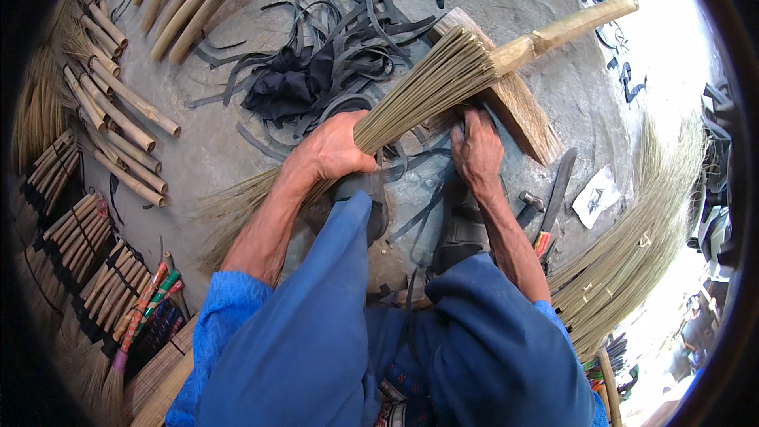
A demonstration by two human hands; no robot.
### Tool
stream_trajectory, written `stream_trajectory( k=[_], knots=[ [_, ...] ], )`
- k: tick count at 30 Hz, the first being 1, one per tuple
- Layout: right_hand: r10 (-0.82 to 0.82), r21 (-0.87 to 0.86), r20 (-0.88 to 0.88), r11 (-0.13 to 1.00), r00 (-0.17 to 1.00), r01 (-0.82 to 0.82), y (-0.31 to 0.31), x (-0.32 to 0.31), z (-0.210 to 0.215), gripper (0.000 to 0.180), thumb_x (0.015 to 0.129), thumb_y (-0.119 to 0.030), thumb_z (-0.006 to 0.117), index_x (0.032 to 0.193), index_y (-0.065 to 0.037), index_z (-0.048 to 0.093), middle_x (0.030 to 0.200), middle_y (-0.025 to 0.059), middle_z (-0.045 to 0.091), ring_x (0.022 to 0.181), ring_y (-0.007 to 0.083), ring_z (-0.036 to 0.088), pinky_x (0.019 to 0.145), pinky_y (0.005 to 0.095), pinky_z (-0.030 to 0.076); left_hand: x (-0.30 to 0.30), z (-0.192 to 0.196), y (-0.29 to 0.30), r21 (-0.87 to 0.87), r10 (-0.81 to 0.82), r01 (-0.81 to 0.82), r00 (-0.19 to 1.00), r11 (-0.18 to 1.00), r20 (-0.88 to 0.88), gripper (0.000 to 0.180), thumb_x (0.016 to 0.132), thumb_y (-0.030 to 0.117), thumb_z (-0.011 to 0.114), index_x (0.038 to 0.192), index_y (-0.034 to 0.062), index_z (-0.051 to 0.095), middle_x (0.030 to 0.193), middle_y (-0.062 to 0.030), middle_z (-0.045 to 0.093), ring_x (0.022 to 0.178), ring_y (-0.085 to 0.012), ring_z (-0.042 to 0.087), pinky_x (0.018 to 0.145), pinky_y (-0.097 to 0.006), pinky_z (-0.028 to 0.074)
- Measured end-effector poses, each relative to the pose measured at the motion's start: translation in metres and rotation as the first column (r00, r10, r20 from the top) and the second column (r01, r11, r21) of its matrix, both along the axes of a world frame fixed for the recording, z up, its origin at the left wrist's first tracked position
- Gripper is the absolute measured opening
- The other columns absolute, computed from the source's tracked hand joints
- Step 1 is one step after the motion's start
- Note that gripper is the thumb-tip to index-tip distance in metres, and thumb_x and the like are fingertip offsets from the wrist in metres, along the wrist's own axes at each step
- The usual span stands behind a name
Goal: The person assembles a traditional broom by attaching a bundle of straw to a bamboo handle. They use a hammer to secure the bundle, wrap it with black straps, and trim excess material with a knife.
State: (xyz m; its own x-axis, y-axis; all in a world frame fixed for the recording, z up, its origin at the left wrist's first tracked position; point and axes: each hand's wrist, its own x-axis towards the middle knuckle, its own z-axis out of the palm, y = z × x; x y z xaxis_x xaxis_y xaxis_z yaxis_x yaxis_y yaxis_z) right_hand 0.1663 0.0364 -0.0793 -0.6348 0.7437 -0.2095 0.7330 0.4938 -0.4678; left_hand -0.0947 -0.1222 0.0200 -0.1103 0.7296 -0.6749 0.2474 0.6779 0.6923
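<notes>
A broom of thin dry stalks (pixel 431 87) slants across the middle, its pale bamboo handle (pixel 565 35) sticking out at the upper right. My left hand (pixel 336 146) is closed round the stalks, and their loose ends trail away under my left forearm. Beneath the handle end lies a thick wooden block (pixel 531 122). My right hand (pixel 478 150) is beside the block, just below the broom's bound end, with its fingers curled. Dark rubber strips (pixel 423 158) run close to it; whatever its fingertips grip is hidden.
A tangle of black strips (pixel 371 24) with dark cloth (pixel 292 83) lies ahead. Right of my right forearm are a hammer (pixel 531 205), a long knife (pixel 560 190) and a white sheet (pixel 597 196). Stalk bundles (pixel 624 269) lie at right. Bamboo handles (pixel 130 115) and finished brooms (pixel 146 304) fill the left.
</notes>
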Motion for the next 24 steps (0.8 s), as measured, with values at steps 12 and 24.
stream_trajectory(
  k=[12, 24],
  knots=[
    [-0.074, -0.047, -0.441, 0.997, 0.894, 0.060, 0.024, 0.030, 0.088, 0.019, 0.090, -0.003, 0.080, 0.107, -0.006, 0.075, 0.105, 0.0165, 0.070, 0.110, 0.0374, 0.066, 0.096, 0.0471, 0.053, 0.003, 0.010, -0.016, 0.066, -0.036, 0.041, 0.996, 0.997, -0.082, 0.063, 0.071, 0.022, 0.089, 0.125, -0.0008, 0.069, 0.115, -0.0274, 0.077, 0.110, -0.0486, 0.073, 0.096, -0.050, 0.058],
    [-0.696, -0.226, -0.532, 0.666, 0.482, 0.711, 0.249, 0.138, 0.065, 0.016, 0.104, -0.014, 0.075, 0.113, 0.000, 0.076, 0.100, 0.0025, 0.073, 0.091, 0.0122, 0.063, 0.083, 0.0304, 0.051, 0.003, 0.080, -0.084, -0.090, 0.029, -0.042, 0.990, 0.995, -0.140, 0.057, 0.074, 0.019, 0.092, 0.126, 0.0039, 0.072, 0.111, -0.0265, 0.079, 0.110, -0.0477, 0.077, 0.093, -0.051, 0.058]
  ],
)
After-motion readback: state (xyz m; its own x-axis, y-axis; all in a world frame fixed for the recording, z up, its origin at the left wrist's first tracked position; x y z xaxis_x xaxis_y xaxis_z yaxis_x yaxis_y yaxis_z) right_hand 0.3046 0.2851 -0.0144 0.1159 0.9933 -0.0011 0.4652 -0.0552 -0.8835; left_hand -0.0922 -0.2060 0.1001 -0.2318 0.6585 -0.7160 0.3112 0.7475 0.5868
